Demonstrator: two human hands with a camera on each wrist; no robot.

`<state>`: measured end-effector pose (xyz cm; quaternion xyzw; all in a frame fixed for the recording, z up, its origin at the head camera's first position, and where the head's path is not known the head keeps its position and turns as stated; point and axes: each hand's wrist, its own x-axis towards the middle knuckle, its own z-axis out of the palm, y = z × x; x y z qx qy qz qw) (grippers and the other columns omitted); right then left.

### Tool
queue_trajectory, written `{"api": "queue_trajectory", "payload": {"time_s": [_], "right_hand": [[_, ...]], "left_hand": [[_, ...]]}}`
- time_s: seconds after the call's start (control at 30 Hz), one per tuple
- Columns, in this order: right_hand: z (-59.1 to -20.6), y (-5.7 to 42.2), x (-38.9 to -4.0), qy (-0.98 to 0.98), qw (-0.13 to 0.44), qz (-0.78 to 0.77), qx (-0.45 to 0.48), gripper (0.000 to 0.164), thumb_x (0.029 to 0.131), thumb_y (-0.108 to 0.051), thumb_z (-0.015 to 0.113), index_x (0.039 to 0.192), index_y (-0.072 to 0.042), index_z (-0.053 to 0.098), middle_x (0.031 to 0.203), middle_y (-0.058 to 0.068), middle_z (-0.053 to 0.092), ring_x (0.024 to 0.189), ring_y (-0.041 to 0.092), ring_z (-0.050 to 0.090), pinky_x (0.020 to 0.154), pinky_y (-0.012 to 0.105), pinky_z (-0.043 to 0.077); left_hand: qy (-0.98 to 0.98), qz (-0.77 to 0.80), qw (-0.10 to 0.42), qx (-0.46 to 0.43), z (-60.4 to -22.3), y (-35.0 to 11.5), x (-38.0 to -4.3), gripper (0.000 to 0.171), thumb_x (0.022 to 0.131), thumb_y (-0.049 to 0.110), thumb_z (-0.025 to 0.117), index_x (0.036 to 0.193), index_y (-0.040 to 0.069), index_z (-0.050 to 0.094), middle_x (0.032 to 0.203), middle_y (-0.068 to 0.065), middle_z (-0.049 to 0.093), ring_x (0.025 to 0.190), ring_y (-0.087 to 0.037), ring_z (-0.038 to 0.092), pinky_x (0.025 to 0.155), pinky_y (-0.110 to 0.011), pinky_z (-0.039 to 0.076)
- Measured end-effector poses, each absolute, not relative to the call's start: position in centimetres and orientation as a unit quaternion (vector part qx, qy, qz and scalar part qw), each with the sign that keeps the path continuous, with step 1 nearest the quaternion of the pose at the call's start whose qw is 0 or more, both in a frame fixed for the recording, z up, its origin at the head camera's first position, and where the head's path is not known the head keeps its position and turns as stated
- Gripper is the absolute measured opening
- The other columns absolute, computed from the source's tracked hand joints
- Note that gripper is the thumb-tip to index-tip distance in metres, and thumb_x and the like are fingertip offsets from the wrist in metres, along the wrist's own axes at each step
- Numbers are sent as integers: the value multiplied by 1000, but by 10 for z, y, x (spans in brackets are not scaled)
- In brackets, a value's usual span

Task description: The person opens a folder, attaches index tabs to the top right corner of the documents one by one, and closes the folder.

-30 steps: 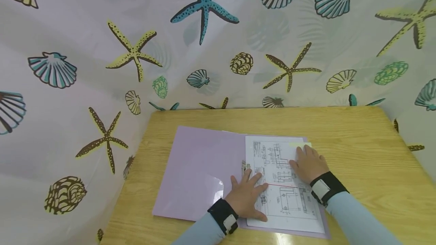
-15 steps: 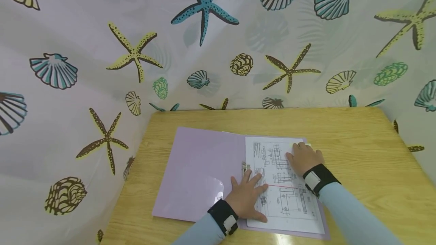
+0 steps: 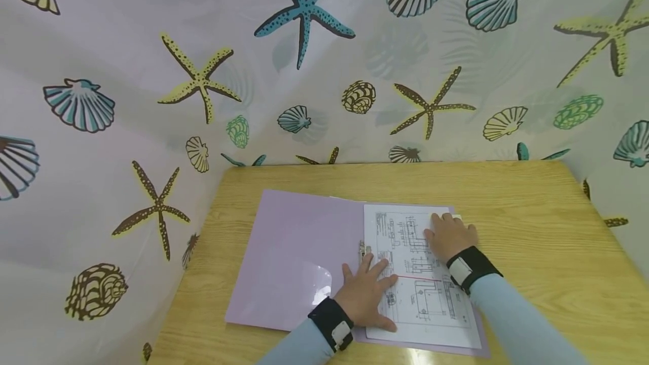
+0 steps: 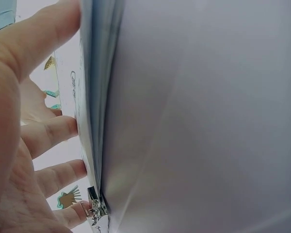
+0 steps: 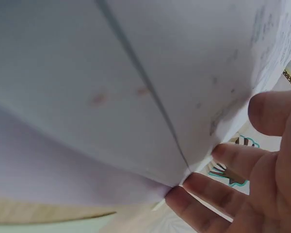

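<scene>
The left hand stays spread, grasping nothing, on the white rectangular black-printed paper sheet beneath both; the right hand, unclenched, has shifted slightly inward.

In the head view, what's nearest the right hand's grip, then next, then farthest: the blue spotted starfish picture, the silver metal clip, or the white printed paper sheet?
1. White printed paper sheet: under the right grip, touching it.
2. Silver metal clip: left, beside the sheet's left edge.
3. Blue spotted starfish picture: high up, on the white patterned cloth.
</scene>
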<state>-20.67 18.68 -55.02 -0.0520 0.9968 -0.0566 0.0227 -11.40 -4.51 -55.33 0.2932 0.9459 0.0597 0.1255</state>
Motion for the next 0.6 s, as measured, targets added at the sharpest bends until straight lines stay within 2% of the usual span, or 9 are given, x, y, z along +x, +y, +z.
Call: {"api": "queue_trajectory", "payload": {"time_s": [0.27,0.6], "right_hand": [[-551,187,-207,997,24,-39,-65,53,92,-36,52,136,-9,43,121,24,48,104,44,47,81,66,34],[-541,200,-201,990,72,-70,-95,46,95,-30,45,137,-10,43,134,26,37,116,49,38,84,67,32]], "left_hand": [[946,62,119,296,-552,-47,-114,100,48,81,59,136,36,41,149,1,22,135,-37,10,81,-76,22],[946,59,116,297,-554,-45,-114,100,48,82,58,136,37,40,149,1,21,135,-36,9,82,-76,21]]}}
